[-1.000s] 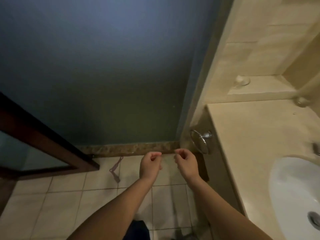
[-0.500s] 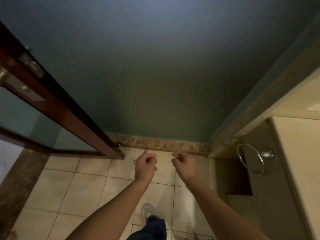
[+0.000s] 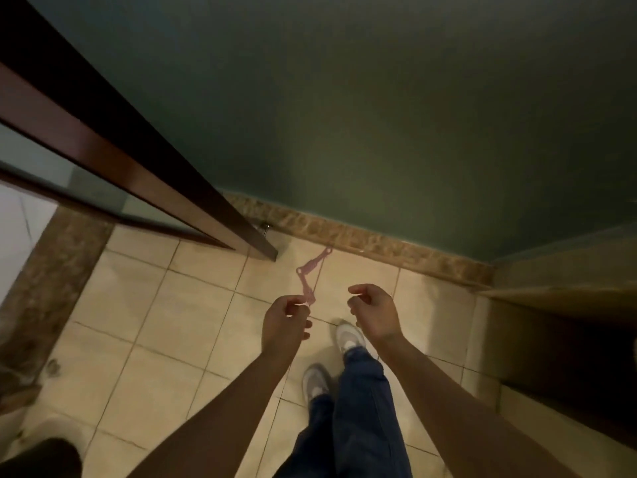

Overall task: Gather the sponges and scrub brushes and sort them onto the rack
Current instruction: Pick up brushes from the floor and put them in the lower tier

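No sponge, scrub brush or rack is in view. My left hand (image 3: 286,319) and my right hand (image 3: 374,312) are held out side by side over the tiled floor. Both have loosely curled fingers and hold nothing. A thin pink plastic piece (image 3: 308,276) lies on the floor tiles near the skirting. Its near end shows just above my left hand's fingers, and I cannot tell that they touch.
A dark wooden door (image 3: 138,167) stands open on the left, with a small metal doorstop (image 3: 265,229) at its foot. A green wall (image 3: 379,115) and marble skirting (image 3: 379,241) lie ahead. The dark vanity cabinet side (image 3: 558,336) is on the right. My white shoes (image 3: 348,336) stand on the tiles.
The view has swung left and down: the counter, basin and towel ring have left the frame, and the door and floor fill more of it. Both hands stay curled and empty.
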`<action>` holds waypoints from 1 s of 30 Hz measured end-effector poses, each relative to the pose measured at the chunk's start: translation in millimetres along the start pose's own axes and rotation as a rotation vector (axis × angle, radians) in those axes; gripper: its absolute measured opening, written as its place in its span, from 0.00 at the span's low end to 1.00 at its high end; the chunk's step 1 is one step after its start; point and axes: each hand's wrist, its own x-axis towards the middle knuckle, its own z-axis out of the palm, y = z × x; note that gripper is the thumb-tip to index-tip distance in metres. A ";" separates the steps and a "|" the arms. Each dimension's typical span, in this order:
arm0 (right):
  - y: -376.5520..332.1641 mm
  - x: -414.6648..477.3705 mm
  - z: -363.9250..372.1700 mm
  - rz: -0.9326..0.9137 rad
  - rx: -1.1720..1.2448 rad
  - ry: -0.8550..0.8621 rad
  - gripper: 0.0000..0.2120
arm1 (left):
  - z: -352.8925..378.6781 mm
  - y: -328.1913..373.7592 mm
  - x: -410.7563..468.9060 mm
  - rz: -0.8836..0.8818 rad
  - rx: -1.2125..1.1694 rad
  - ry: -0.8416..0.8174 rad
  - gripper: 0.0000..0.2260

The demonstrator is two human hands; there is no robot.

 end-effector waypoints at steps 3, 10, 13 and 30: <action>38.2 55.0 27.4 0.036 -0.046 -0.055 0.10 | 9.2 -39.8 52.8 -0.055 0.000 0.031 0.08; 146.1 181.9 83.8 0.133 -0.097 -0.139 0.11 | 45.8 -138.8 177.0 -0.145 0.017 0.043 0.07; 187.2 230.4 109.1 0.136 -0.163 -0.155 0.12 | 60.0 -177.2 222.1 -0.189 -0.001 0.042 0.08; 323.3 388.2 187.5 0.130 -0.110 -0.159 0.11 | 111.6 -326.0 399.3 -0.246 -0.013 0.128 0.13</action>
